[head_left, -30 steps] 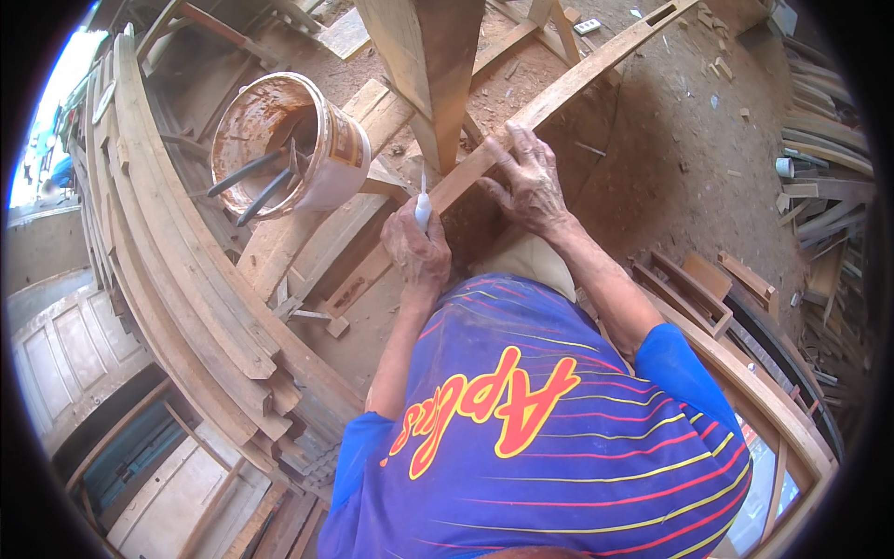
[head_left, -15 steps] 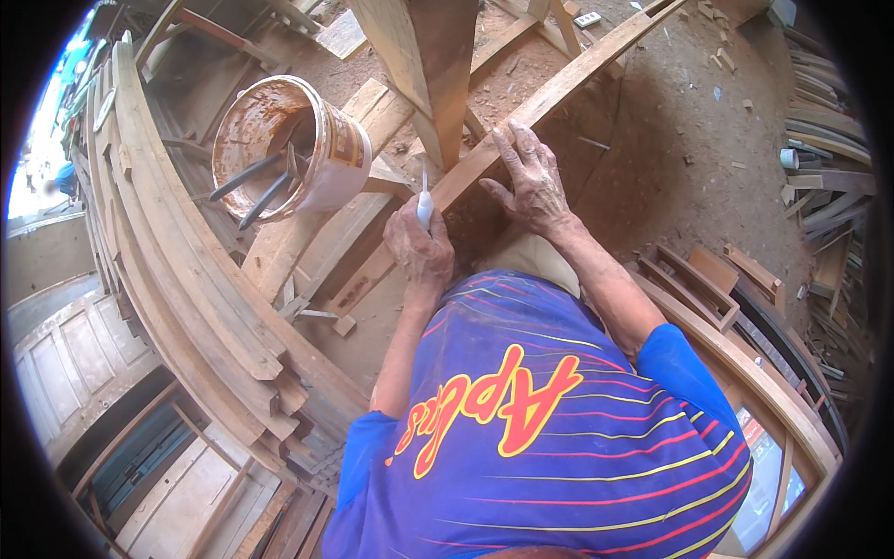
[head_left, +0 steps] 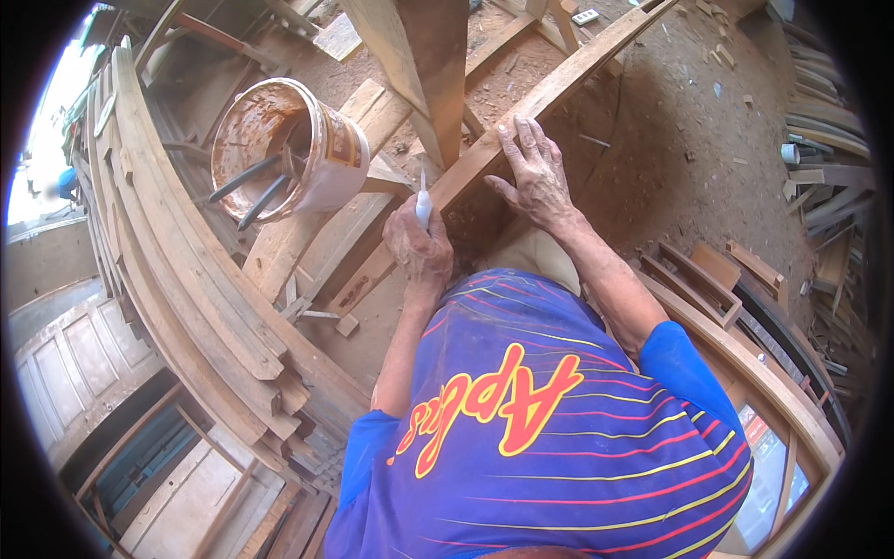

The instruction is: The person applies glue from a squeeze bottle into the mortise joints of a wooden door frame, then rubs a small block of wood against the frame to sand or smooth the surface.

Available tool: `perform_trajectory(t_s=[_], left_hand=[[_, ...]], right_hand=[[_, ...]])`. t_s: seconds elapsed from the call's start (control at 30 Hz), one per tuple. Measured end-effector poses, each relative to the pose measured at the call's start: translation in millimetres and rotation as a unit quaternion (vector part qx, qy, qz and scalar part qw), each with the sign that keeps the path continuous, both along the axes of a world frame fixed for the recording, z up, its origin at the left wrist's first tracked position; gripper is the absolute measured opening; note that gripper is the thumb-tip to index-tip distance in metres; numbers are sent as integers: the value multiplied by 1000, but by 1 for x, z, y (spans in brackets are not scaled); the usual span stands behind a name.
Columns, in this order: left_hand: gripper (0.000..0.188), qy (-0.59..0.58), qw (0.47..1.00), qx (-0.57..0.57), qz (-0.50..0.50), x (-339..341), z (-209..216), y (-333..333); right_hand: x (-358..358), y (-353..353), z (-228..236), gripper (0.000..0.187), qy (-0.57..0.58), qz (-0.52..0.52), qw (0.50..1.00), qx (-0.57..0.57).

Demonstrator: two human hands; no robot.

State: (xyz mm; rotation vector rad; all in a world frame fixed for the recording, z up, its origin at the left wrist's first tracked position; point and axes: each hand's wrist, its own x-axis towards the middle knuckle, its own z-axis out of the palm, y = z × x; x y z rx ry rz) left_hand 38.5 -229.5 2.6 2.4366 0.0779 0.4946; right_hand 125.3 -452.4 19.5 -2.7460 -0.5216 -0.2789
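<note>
My left hand (head_left: 419, 244) is closed round a small white bottle with a thin pointed nozzle (head_left: 424, 207), its tip pointing up and away from me. Just beyond the nozzle, a long wooden beam (head_left: 568, 82) runs from near my left hand to the far right. My right hand (head_left: 538, 179) lies with its fingers stretched out on the beam's near edge, holding nothing. Against the beam, close to the bottle, stands a broad upright wooden post (head_left: 424, 70).
Left of the post, a dirty white bucket (head_left: 335, 163) holds tools with dark handles (head_left: 265, 200). Long planks (head_left: 177, 252) are stacked along the left. Wood pieces (head_left: 829, 186) lie piled at the far right, and framed wood (head_left: 726, 326) stands by my right arm.
Little differs. My right hand's fingers have shifted very slightly along the beam; my left hand keeps the bottle in nearly the same place.
</note>
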Motion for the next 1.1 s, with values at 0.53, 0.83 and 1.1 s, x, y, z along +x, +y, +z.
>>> perform_trajectory(t_s=[0.53, 0.83, 1.1], left_hand=[[36, -22, 1000, 11, 2, 3, -8, 3], [37, -25, 999, 20, 5, 3, -9, 4], [32, -42, 999, 14, -5, 9, 3, 1]], right_hand=[[-3, 10, 15, 81, 18, 37, 996, 77], [-13, 14, -1, 86, -15, -22, 1000, 4], [-8, 10, 6, 85, -5, 26, 998, 59]])
